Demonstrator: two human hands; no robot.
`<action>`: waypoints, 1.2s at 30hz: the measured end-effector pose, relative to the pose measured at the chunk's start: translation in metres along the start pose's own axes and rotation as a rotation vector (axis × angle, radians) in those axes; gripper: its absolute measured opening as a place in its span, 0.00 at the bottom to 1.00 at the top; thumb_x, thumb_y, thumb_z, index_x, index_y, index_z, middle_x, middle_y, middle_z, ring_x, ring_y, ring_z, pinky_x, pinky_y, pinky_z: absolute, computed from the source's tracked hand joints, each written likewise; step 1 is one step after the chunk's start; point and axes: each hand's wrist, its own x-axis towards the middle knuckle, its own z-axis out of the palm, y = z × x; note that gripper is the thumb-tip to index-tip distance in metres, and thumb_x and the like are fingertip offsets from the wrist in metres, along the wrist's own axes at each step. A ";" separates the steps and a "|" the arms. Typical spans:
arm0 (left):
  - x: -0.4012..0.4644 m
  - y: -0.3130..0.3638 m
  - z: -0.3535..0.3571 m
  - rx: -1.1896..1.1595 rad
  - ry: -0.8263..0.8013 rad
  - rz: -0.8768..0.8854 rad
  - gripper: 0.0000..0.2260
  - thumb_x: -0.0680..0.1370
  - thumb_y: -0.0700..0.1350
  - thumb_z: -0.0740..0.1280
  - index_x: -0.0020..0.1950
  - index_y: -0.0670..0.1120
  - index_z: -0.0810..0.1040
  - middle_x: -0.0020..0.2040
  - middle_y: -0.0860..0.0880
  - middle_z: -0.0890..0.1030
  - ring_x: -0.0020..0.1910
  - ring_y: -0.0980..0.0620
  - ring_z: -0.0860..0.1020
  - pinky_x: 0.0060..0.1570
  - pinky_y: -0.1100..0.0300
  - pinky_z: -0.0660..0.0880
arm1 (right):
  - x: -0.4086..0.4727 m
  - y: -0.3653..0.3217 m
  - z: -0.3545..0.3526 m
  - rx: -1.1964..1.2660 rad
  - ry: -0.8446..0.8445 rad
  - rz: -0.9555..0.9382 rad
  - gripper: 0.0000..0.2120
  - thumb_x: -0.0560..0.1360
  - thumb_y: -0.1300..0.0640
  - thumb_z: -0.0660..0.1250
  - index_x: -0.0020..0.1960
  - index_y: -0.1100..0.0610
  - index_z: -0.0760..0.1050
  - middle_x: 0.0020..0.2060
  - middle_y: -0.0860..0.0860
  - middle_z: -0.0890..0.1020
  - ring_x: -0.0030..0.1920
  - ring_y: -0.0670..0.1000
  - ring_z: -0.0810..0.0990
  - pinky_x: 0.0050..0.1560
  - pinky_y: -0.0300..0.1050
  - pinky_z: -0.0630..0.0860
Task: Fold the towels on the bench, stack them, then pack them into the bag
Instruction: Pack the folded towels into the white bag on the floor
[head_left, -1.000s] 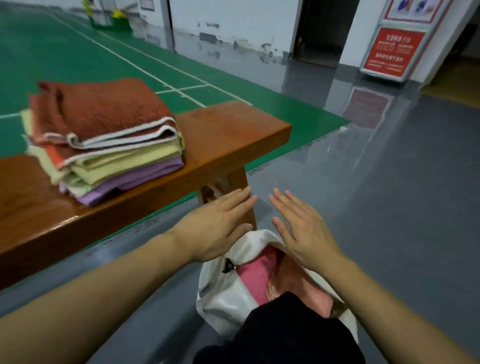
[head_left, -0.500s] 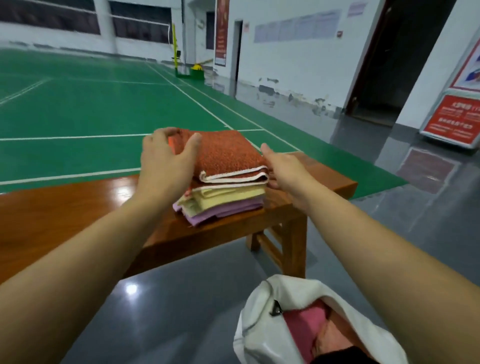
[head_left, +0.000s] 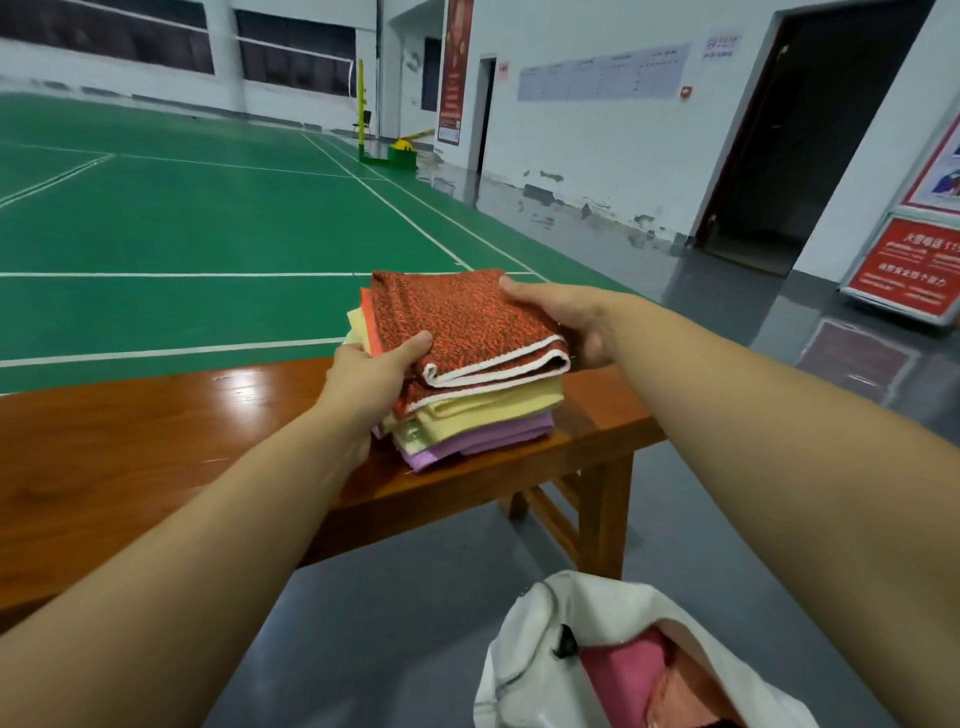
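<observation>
While the white bag (head_left: 524, 670) gapes on the floor nearest us, mouth up with pink cloth already inside, it sits just below the worktop (head_left: 156, 441), ready for a short drop. Beyond it, on the worktop's end, sits the towel stack (head_left: 467, 384): purple underneath, yellow next, rust-red on top. The left hand (head_left: 369, 379) grasps the stack's near corner, thumb over the red towel, while the right hand (head_left: 566, 317) clamps the far side. Gripping both sides likely keeps the folds together for lifting. Farther off, the green court (head_left: 208, 234) stretches away.
</observation>
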 end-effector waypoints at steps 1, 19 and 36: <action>0.000 0.001 0.000 -0.004 0.003 0.001 0.36 0.59 0.63 0.80 0.61 0.45 0.80 0.50 0.48 0.87 0.48 0.45 0.86 0.55 0.44 0.81 | 0.002 -0.001 -0.001 0.006 -0.003 0.013 0.36 0.66 0.33 0.76 0.61 0.58 0.78 0.55 0.55 0.86 0.54 0.57 0.86 0.62 0.56 0.79; -0.014 0.017 -0.004 -0.083 -0.043 -0.012 0.22 0.72 0.56 0.76 0.59 0.44 0.81 0.49 0.46 0.87 0.48 0.45 0.86 0.53 0.47 0.81 | -0.025 -0.003 0.015 0.265 -0.315 -0.193 0.22 0.77 0.50 0.71 0.66 0.61 0.74 0.58 0.61 0.84 0.56 0.60 0.84 0.57 0.56 0.82; -0.106 0.014 0.144 -0.402 -0.967 -0.345 0.29 0.77 0.60 0.67 0.72 0.44 0.75 0.69 0.41 0.78 0.68 0.42 0.76 0.67 0.42 0.73 | -0.134 0.148 -0.096 0.896 -0.112 -0.555 0.19 0.77 0.49 0.61 0.54 0.60 0.86 0.58 0.58 0.84 0.59 0.57 0.83 0.58 0.54 0.80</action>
